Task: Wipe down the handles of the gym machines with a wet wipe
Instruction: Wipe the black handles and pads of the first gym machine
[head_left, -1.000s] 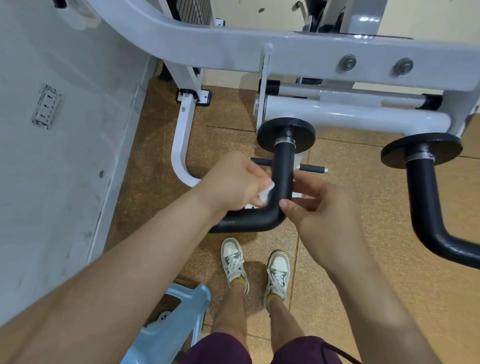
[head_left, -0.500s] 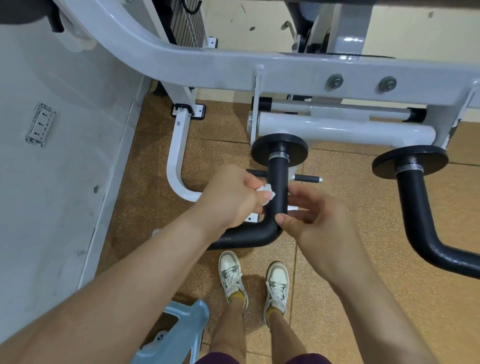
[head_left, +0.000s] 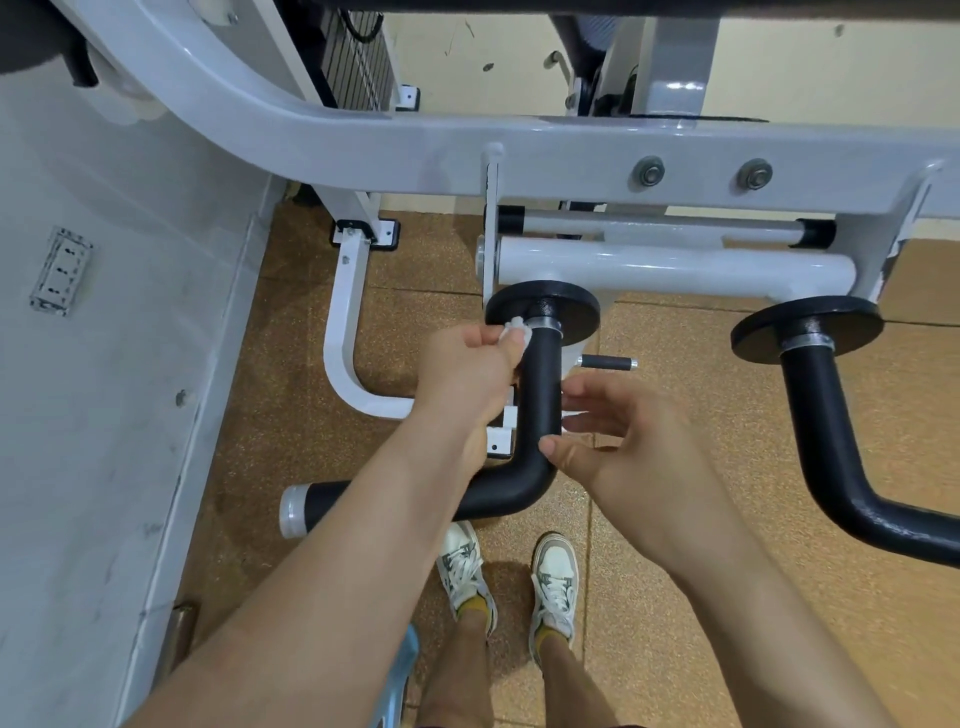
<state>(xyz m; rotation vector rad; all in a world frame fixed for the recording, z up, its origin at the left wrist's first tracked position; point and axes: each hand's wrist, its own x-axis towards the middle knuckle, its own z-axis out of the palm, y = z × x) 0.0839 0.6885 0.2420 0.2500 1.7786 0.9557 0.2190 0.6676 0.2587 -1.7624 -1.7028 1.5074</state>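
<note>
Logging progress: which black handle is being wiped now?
The left black handle, bending toward the wall: the left hand presses the wet wipe near its top. The right black handle is untouched.

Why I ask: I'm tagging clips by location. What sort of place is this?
Most likely a gym. A white machine frame carries two bent black bars, the left handle and the right handle, over speckled brown floor tiles. The left hand holds a wet wipe at the left handle's top.

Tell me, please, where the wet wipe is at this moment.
In the head view the wet wipe is left of centre, pinched in the left hand against the top of the left black handle, just under its round black disc.
</note>
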